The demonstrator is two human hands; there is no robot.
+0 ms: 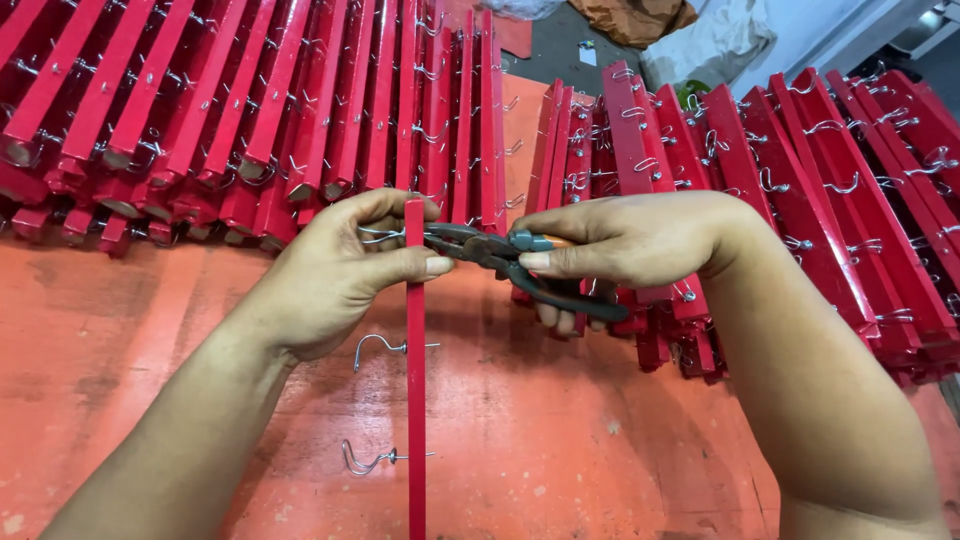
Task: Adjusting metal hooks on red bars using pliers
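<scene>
Red slat (415, 400) pinched upright in my L hand (335, 270), R hand (625, 245) squeezing pliers (500, 255) on top wire hook (378, 235); next needs firm twist.

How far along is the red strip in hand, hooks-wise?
Done: two wire hooks already sit through the lower part of the red strip. In hand: the left hand steadies the strip's top while the right hand works pliers on a third wire there. Finished strips are stacked behind; how many remain is unclear.
</scene>
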